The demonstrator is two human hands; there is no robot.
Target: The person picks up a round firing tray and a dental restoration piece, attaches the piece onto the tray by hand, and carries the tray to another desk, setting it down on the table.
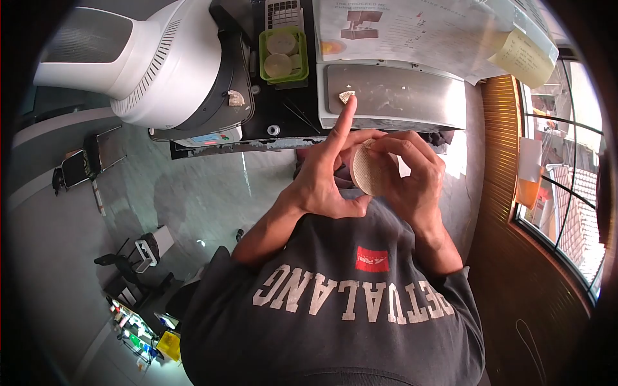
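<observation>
A round beige disc (365, 170) with a fine grid of holes is held tilted in front of my chest. My left hand (322, 174) grips it, with the index finger stretched out forward and the thumb by the disc's lower edge. At its upper edge, the fingertips of my right hand (415, 170) are pinched together; whether a small piece sits between them is hidden. Just beyond my left index fingertip, a small pale wedge-shaped piece (346, 97) lies on a metal plate (393, 90).
A white machine (167, 58) with a small display stands at the left. On the black bench are a green container (284, 76) of round discs, tweezers (300, 116) and a small white ring (273, 130). A printed sheet (412, 32) bears a yellow note (524, 56). A window (573, 167) is at right.
</observation>
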